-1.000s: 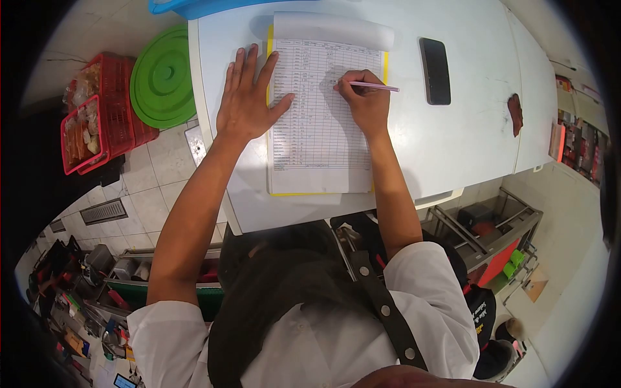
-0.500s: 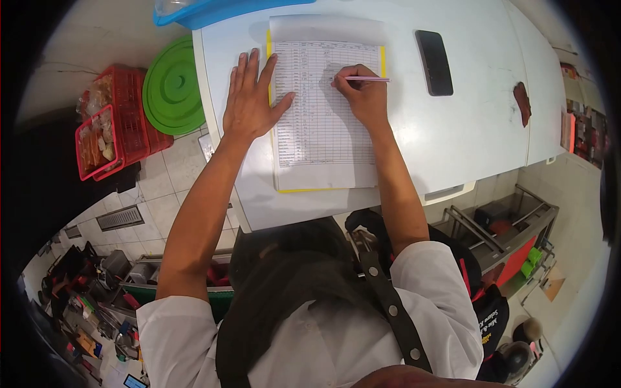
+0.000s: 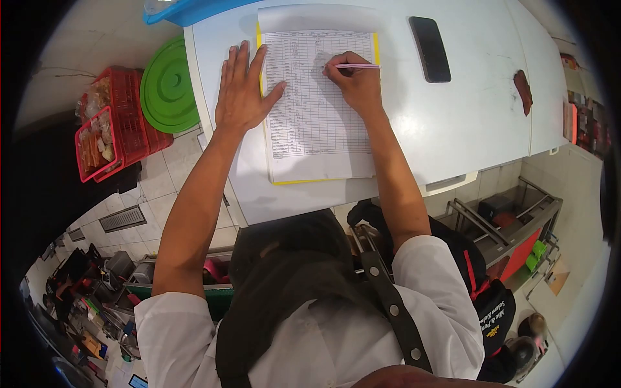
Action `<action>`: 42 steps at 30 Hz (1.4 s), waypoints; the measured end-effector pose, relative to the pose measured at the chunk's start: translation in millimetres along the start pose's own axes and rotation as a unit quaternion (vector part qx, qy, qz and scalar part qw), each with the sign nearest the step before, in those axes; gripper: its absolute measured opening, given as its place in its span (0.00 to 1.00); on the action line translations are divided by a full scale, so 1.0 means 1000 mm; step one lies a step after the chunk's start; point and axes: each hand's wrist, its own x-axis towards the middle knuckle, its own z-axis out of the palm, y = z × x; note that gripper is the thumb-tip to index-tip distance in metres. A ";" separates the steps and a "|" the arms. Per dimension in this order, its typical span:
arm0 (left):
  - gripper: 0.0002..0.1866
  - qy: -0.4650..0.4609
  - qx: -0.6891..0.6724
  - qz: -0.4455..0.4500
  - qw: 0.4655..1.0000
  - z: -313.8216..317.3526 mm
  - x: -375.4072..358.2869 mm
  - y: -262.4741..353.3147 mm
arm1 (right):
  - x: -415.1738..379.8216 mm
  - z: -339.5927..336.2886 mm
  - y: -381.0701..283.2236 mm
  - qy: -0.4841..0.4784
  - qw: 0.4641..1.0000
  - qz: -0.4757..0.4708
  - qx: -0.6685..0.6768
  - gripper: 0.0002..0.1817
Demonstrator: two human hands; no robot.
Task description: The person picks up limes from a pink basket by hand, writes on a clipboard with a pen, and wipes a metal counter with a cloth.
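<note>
A stack of printed table sheets [image 3: 317, 136] with a yellow backing lies on the white table [image 3: 453, 136]. The top page is folded back over the far edge. My left hand [image 3: 244, 94] rests flat with fingers spread, across the left edge of the sheets and the table. Over the right columns, my right hand [image 3: 357, 81] pinches a thin pinkish pen [image 3: 363, 66], its writing end down at the paper. The small entries are too fine to read. To the right lies a black phone [image 3: 429, 50], apart from both hands.
A reddish-brown object [image 3: 522, 92] lies farther right on the table. A blue tray [image 3: 194, 9] sits at the far left corner. Beside the table are a green lid [image 3: 169, 90] and red baskets [image 3: 123, 123] with bagged items. A metal rack [image 3: 511, 220] stands lower right.
The whole view has shifted slightly, so the table and sheets sit a bit higher and farther left. My right hand keeps the pen on the page; my left hand stays flat.
</note>
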 end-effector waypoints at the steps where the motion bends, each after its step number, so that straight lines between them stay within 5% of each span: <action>1: 0.44 0.000 0.005 0.000 1.000 0.001 0.000 -0.001 | 0.000 -0.001 0.000 -0.002 1.000 -0.003 0.001 0.06; 11: 0.44 0.002 -0.013 0.000 1.000 0.000 -0.001 -0.001 | -0.002 0.000 -0.004 0.010 1.000 0.008 0.019 0.04; 15: 0.44 0.009 -0.012 0.004 1.000 0.001 0.000 -0.004 | -0.011 -0.015 0.003 0.150 0.966 -0.070 0.197 0.02; 18: 0.43 0.009 -0.011 0.010 1.000 -0.001 -0.001 -0.003 | -0.047 -0.052 0.007 0.243 0.966 -0.081 0.033 0.11; 23: 0.41 0.014 -0.021 0.012 1.000 -0.001 -0.001 -0.001 | -0.126 -0.108 0.040 0.255 0.929 -0.107 -0.246 0.18; 29: 0.40 0.080 -0.058 0.042 0.994 0.013 -0.004 -0.006 | -0.134 -0.118 0.058 0.216 0.927 -0.159 -0.261 0.21; 33: 0.42 0.141 -0.136 0.024 0.980 0.061 -0.012 -0.018 | -0.141 -0.139 0.178 0.210 0.955 -0.207 0.024 0.24; 34: 0.43 0.156 -0.125 0.005 0.980 0.065 -0.020 -0.015 | -0.141 -0.153 0.183 0.202 0.958 -0.176 -0.104 0.27; 35: 0.41 0.168 -0.143 -0.034 0.975 0.085 -0.036 -0.019 | -0.136 -0.153 0.189 0.205 0.959 -0.194 -0.036 0.31; 36: 0.42 0.152 -0.277 -0.136 0.939 0.038 -0.061 0.019 | -0.138 -0.161 0.179 0.200 0.944 -0.232 -0.122 0.34; 37: 0.43 0.178 -0.343 -0.197 0.901 0.046 -0.083 0.032 | -0.133 -0.164 0.184 0.207 0.956 -0.204 -0.043 0.31; 38: 0.45 0.147 -0.392 -0.204 0.885 0.041 -0.116 0.038 | -0.116 -0.177 0.205 0.249 0.958 -0.099 -0.100 0.26; 39: 0.44 0.134 -0.373 -0.167 0.903 0.035 -0.163 0.043 | -0.106 -0.196 0.219 0.230 0.834 -0.279 -0.417 0.21; 40: 0.44 0.082 -0.327 -0.120 0.934 0.027 -0.207 0.038 | -0.094 -0.187 0.196 0.281 0.789 -0.331 -0.434 0.20; 42: 0.42 0.004 -0.255 0.003 0.967 -0.019 -0.307 0.013 | -0.086 -0.120 0.101 0.302 0.824 -0.359 -0.319 0.21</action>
